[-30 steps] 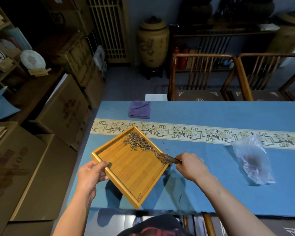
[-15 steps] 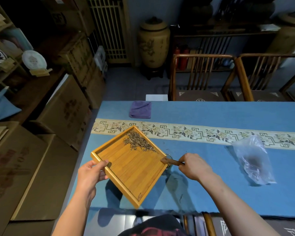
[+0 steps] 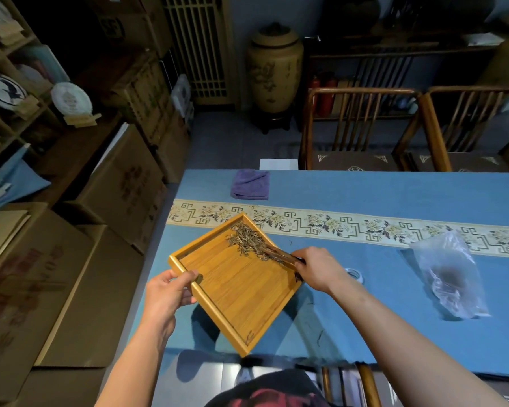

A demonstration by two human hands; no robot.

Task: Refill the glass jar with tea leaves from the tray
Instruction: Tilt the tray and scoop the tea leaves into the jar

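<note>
Holding the tray (image 3: 241,292), left hand (image 3: 166,298); right hand (image 3: 316,270) rakes tea leaves (image 3: 247,242).

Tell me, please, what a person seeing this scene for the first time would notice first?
The bamboo tray draws the eye first: the left hand holds it tilted above the near left part of the blue tablecloth. At its far corner lies a small heap of tea leaves, which the right hand reaches with a wooden scoop. To the right lies a crumpled plastic bag.
</note>
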